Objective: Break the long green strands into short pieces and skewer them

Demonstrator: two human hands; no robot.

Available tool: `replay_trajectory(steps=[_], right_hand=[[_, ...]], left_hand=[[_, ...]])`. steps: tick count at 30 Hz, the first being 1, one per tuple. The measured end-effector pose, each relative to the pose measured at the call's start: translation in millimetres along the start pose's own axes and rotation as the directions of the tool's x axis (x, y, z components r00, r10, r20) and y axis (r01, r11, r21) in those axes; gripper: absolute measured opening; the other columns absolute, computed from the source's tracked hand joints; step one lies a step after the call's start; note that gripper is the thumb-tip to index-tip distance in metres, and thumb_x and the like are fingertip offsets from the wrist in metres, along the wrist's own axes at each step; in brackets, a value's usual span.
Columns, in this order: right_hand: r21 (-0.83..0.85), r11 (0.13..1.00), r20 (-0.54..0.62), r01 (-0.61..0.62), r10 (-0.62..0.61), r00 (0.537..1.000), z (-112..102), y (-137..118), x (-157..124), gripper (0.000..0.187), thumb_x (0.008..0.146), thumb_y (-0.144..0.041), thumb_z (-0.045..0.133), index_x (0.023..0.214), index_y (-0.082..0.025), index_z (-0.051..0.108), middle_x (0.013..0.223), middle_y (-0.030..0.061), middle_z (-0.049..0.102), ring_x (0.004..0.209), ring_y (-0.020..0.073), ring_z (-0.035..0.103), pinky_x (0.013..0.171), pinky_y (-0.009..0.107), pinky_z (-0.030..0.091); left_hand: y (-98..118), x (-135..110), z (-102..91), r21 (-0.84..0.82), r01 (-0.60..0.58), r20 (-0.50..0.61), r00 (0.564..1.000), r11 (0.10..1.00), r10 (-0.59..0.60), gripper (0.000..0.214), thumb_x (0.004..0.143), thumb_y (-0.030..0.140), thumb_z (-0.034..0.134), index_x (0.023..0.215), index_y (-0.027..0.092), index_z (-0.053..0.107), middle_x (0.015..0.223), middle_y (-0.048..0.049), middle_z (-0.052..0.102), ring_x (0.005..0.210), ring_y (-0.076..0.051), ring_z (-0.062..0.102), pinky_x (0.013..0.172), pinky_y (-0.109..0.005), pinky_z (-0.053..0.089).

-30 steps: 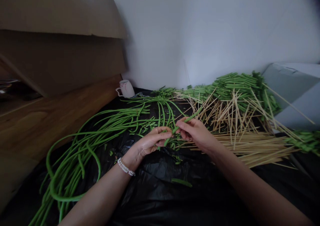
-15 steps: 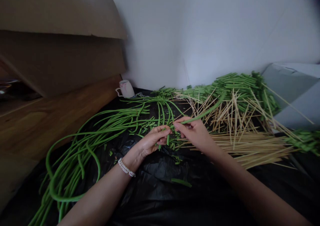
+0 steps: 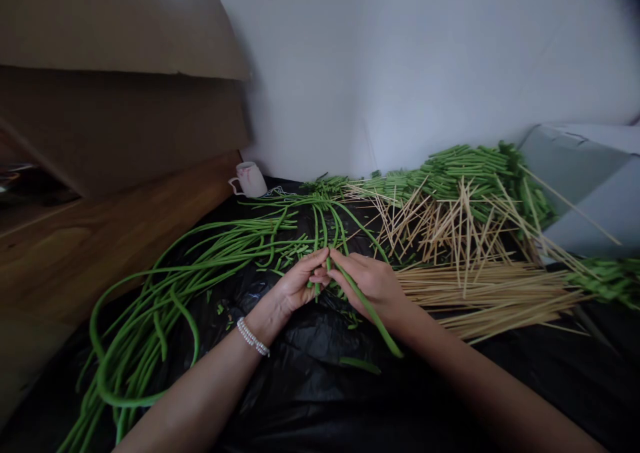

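Note:
My left hand (image 3: 300,283), with a beaded bracelet at the wrist, is closed in a pinch round a short green end at its fingertips. Against it, my right hand (image 3: 370,286) pinches a long green stalk (image 3: 383,333), like a yardlong bean or garlic scape. This stalk slants down from the fingertips toward me, across the front of the hand. Whether the two green parts are still joined is hard to see. Short cut pieces (image 3: 295,249) lie just behind the hands. To the left spreads a pile of long curved stalks (image 3: 150,326).
Thin wooden skewers (image 3: 490,293) lie at the right, with more tangled behind them. Neat heaps of cut green pieces (image 3: 465,166) rise by the wall. A mug (image 3: 251,179), a cardboard box (image 3: 150,113) and a pale box (image 3: 590,179) stand around the black plastic sheet (image 3: 300,399).
The long stalk in my right hand has swung from pointing up and right to pointing down toward me. Both hands have shifted slightly left, and my fingertips have come together.

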State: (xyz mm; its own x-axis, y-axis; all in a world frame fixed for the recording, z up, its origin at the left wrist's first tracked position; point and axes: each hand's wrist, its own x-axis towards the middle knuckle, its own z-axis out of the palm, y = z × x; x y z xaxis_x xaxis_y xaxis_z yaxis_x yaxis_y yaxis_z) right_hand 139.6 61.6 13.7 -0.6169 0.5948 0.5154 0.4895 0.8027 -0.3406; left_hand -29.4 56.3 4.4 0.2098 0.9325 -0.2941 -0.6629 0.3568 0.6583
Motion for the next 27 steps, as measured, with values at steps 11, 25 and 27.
replay_trajectory(steps=[11,25,27], right_hand=[[0.618,0.721,0.122,-0.314,0.306,0.944,-26,0,15,0.037,0.093,-0.043,0.046,0.072,-0.018,0.064,0.056,-0.001,0.059,0.048,0.0101,0.053,0.05,0.024,0.042],[0.766,0.449,0.319,-0.46,0.356,0.878,-24,9,17,0.024,0.081,-0.042,0.064,0.079,-0.02,0.056,0.05,-0.0083,0.046,0.042,0.0067,0.04,0.04,0.02,0.031],[0.79,0.391,0.334,-0.472,0.372,0.866,-27,12,18,0.024,0.08,-0.043,0.064,0.083,-0.02,0.056,0.054,-0.007,0.051,0.041,0.0065,0.041,0.039,0.021,0.031]], left_hand=[[7,-3,-0.3,-0.118,0.084,0.136,0.988,0.99,-0.067,0.02,0.086,0.019,0.051,0.067,0.013,0.049,0.06,0.0014,0.043,0.042,-0.003,0.037,0.035,-0.011,0.032],[-1,-14,4.5,0.458,-0.006,0.269,0.954,0.889,-0.132,0.027,0.074,0.026,0.075,0.093,0.012,0.06,0.06,0.0067,0.04,0.043,0.0,0.026,0.04,-0.014,0.015],[0,-14,4.2,0.461,-0.004,0.259,0.957,0.887,-0.13,0.026,0.074,0.025,0.074,0.092,0.013,0.059,0.062,0.0067,0.041,0.043,0.0,0.025,0.041,-0.015,0.015]])
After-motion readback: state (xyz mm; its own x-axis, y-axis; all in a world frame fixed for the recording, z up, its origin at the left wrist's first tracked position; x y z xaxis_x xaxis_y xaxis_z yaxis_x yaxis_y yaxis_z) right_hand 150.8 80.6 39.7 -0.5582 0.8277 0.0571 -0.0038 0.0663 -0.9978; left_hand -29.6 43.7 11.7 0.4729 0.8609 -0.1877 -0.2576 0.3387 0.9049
